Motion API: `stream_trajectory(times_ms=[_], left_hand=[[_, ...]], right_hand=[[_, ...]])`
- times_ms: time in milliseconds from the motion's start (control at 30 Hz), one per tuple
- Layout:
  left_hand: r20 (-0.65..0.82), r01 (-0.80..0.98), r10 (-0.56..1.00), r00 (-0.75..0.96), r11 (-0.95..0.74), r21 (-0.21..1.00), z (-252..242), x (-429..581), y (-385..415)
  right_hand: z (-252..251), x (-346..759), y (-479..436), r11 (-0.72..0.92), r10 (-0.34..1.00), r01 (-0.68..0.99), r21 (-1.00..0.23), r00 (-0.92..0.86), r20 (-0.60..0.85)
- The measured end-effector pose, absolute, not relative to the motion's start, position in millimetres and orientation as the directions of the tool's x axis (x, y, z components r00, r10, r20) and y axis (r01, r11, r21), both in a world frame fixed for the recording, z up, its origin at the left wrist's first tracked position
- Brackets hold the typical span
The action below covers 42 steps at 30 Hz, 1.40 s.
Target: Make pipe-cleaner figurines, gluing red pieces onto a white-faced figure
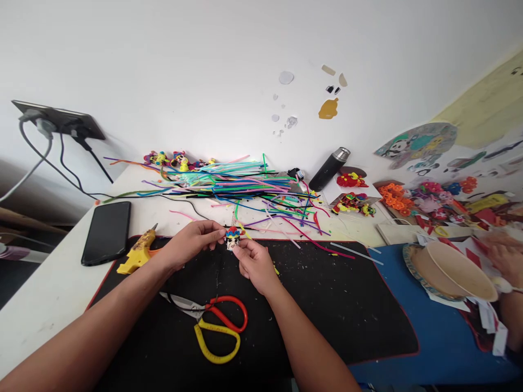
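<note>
Between my two hands, above the black mat (318, 294), is a small doll head (232, 240) with a white painted face and a blue, red and yellow headpiece. My left hand (200, 239) pinches its left side near the top. With thumb and fingers, my right hand (255, 264) grips its lower right side. A yellow pipe cleaner (246, 233) shows just behind the right fingers. Below the hands lie scissors (220, 321) with one red and one yellow handle, blades partly under my left forearm. A yellow glue gun (139, 253) rests beside that forearm.
A heap of coloured pipe cleaners (245, 185) spreads behind the mat. A phone (107, 233) lies at left. A black thermos (330, 169) stands near the wall. At right are a bowl (461, 269), finished pipe-cleaner figures (353, 202) and another person's hand (504, 256).
</note>
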<state>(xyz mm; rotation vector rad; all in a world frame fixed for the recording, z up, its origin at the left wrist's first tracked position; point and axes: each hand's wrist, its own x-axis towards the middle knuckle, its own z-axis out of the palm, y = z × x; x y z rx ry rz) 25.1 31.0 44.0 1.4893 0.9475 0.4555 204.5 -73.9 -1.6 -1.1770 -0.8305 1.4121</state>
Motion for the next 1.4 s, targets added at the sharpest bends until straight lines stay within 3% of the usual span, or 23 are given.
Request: stream_trajectory(times_ms=[533, 1400], left_hand=[[-0.274, 0.302, 0.788, 0.551, 0.118, 0.946, 46.6, 27.6, 29.6], [-0.220, 0.368, 0.773, 0.595, -0.019, 0.930, 41.5, 21.8, 33.4]], right_hand=[[-0.3, 204.1, -74.1, -0.196, 0.975, -0.270, -0.943, 0.051, -0.217], [-7.4, 205.4, -74.9, -0.190, 0.981, -0.253, -0.948, -0.004, -0.196]])
